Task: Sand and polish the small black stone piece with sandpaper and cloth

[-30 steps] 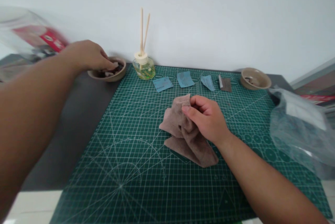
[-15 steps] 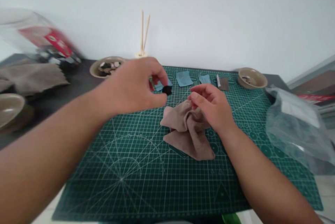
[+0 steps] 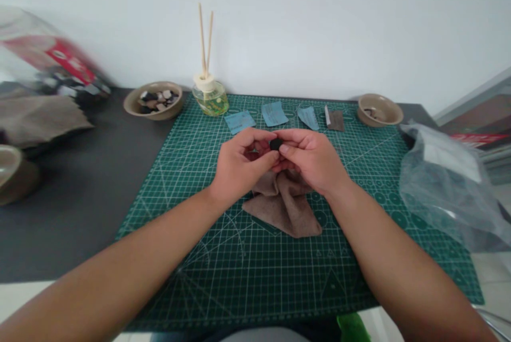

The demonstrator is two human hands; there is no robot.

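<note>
A small black stone-like piece [image 3: 276,144] is pinched at the fingertips where my two hands meet. My left hand [image 3: 245,161] is closed on it from the left, its thumb at the lower side. From the right, my right hand [image 3: 313,158] is also closed, with its thumb against the piece. A crumpled brown cloth [image 3: 285,206] lies directly below on the green cutting mat [image 3: 223,288]. Its upper part is hidden by my hands, so I cannot tell whether the fingers touch it.
A bowl [image 3: 131,107] of mixed stone-like pieces and a reed diffuser [image 3: 209,98] stand back left. Blue paper slips [image 3: 274,113] line the mat's rear. Another bowl [image 3: 387,113] sits back right, near a clear plastic bag [image 3: 447,187]. Brown fabric [image 3: 43,115] lies far left.
My left hand has brought the black piece right and slightly down to my right hand, which has moved a little left. Both hands now hold it. The view has shifted slightly.
</note>
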